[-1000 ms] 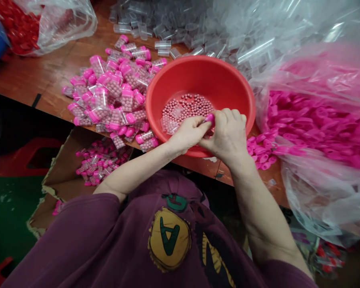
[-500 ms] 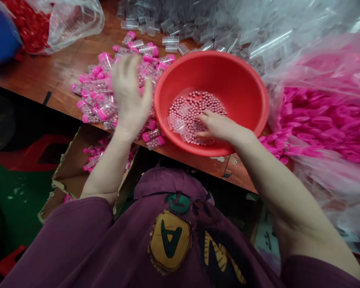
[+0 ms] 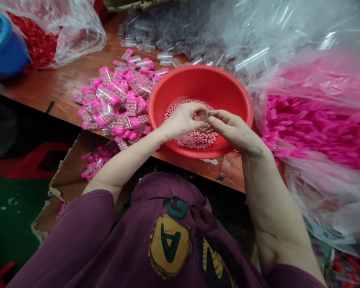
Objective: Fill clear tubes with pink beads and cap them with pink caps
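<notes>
Above the beads in a red plastic basin (image 3: pixel 228 88), my two hands meet. My left hand (image 3: pixel 184 119) is closed around a small clear plastic tube (image 3: pixel 203 115). The thumb and fingers of my right hand (image 3: pixel 235 130) pinch at the tube's right end. How full the tube is, I cannot make out. Small pink beads (image 3: pixel 198 141) cover the basin's bottom, partly hidden by my hands. Left of the basin lies a heap of bead-filled tubes with pink caps (image 3: pixel 117 98).
Loose clear tubes (image 3: pixel 168 36) are piled behind the basin. At right a plastic bag holds pink caps (image 3: pixel 315 128). A blue bucket (image 3: pixel 9 48) and a bag of red pieces (image 3: pixel 33 42) stand at far left. Below the table edge, a cardboard box (image 3: pixel 67 170) contains more capped tubes.
My left hand has come from over the capped tubes to the basin. My right hand has risen from the beads, and both hands now hold a clear tube. The view has shifted slightly.
</notes>
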`<state>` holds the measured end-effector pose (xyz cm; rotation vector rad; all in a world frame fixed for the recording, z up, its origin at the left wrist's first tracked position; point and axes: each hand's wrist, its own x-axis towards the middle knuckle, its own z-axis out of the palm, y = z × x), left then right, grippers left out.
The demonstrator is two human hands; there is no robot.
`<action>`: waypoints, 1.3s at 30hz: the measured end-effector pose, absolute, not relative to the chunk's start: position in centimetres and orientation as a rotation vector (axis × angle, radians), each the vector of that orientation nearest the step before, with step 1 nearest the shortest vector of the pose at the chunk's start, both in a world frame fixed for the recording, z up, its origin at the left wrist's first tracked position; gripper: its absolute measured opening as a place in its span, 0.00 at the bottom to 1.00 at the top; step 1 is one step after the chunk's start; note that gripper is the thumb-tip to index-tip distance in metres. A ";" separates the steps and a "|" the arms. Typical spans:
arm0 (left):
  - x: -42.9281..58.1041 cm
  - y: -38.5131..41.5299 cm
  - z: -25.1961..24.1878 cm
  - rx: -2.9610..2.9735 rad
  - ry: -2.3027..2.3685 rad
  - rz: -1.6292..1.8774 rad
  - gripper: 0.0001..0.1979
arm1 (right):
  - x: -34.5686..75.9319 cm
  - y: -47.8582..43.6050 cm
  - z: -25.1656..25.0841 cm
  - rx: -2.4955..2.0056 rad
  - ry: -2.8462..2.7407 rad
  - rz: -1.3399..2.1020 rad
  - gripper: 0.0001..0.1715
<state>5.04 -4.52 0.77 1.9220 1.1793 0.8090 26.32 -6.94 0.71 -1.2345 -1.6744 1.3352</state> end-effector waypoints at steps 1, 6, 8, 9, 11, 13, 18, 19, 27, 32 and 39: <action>5.0 -3.5 0.8 2.012 1.222 0.764 0.11 | 26.8 -6.7 0.5 -1.257 -1.677 1.219 0.33; 5.3 2.5 0.0 2.541 1.480 0.244 0.17 | 30.1 -7.5 0.1 -1.315 -1.393 0.743 0.19; 5.8 4.7 -0.8 2.672 1.409 0.071 0.18 | 31.6 -9.0 0.1 -1.322 -1.278 0.640 0.12; 6.2 5.7 -1.4 2.719 1.366 0.037 0.19 | 32.4 -10.0 0.1 -1.334 -1.244 0.592 0.11; 7.2 7.1 -2.7 2.767 1.310 0.049 0.19 | 34.2 -12.1 -0.4 -1.387 -1.206 0.532 0.11; 8.3 7.7 -4.0 2.775 1.265 0.091 0.19 | 36.2 -14.1 -1.4 -1.454 -1.166 0.520 0.12; 12.1 4.5 -5.6 2.685 1.170 0.041 0.15 | 39.8 -15.8 -4.9 -1.656 -1.155 0.497 0.16; 12.9 3.5 -5.7 2.643 1.142 0.054 0.15 | 40.1 -15.4 -5.5 -1.707 -1.188 0.480 0.17; 15.4 -0.2 -3.5 2.003 0.969 0.158 0.13 | 38.8 -9.8 -6.5 -2.196 -1.743 0.334 0.12; 12.2 -1.4 -0.4 1.471 0.838 0.361 0.08 | 37.7 -9.8 -6.3 -2.408 -1.831 0.362 0.21; 7.9 -5.1 2.0 0.872 0.747 0.418 0.07 | 40.4 -9.4 -6.7 -2.074 -1.558 0.269 0.30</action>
